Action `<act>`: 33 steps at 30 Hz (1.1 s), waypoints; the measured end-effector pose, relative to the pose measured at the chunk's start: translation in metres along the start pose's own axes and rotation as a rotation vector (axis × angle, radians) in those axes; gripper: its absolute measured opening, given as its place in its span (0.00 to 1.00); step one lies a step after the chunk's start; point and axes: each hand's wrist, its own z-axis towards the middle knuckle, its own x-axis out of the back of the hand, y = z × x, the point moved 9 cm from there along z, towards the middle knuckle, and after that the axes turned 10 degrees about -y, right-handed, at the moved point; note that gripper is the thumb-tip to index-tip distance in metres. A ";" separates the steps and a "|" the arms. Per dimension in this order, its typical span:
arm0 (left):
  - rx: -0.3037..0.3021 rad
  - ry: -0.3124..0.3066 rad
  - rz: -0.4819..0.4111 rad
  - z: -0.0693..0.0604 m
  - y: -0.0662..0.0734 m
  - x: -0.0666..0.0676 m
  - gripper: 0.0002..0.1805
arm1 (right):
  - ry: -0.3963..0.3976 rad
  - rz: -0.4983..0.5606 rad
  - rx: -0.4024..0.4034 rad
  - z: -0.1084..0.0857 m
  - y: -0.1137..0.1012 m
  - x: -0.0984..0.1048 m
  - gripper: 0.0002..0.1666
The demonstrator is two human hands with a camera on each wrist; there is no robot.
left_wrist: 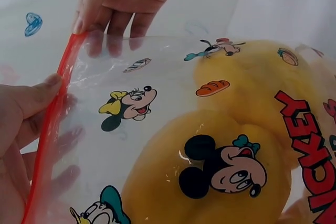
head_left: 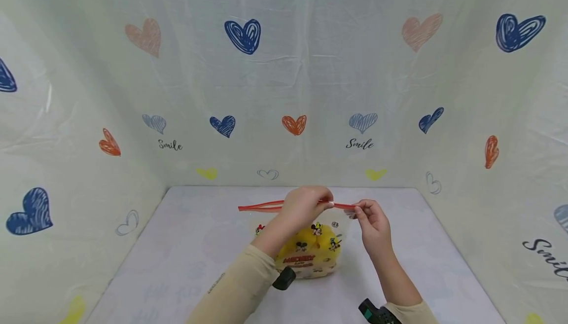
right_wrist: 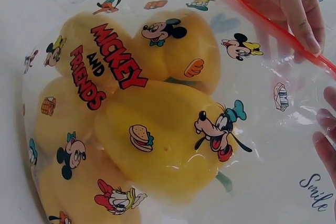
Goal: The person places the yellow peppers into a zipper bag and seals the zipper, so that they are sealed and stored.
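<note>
A clear plastic zip bag (head_left: 289, 266) printed with cartoon characters stands on the table. Inside it are several yellow bell peppers (right_wrist: 157, 135), with a green stem showing on one. Along the bag's mouth runs a red zip strip (left_wrist: 59, 85). My left hand (head_left: 306, 208) pinches this strip right of its middle, thumb on one side and fingers behind the film. At the strip's right end, my right hand (head_left: 374, 226) grips the corner between thumb and fingers. To the left of my left hand, the strip's two red edges stand apart.
The pale table (head_left: 191, 245) extends around the bag on both sides. A white curtain (head_left: 293, 77) with printed hearts and "Smile" lettering encloses it at the back and sides. Dark wrist devices (head_left: 284, 278) sit at both sleeves.
</note>
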 end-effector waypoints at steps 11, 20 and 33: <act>0.016 0.010 -0.010 -0.010 -0.012 0.003 0.08 | -0.019 -0.026 0.003 -0.002 0.001 -0.001 0.07; 0.023 0.015 0.012 -0.018 -0.017 0.006 0.09 | -0.012 -0.053 0.017 -0.005 0.000 0.001 0.05; 0.050 0.066 0.021 -0.031 -0.033 0.013 0.07 | -0.015 -0.057 0.061 -0.006 -0.004 0.004 0.04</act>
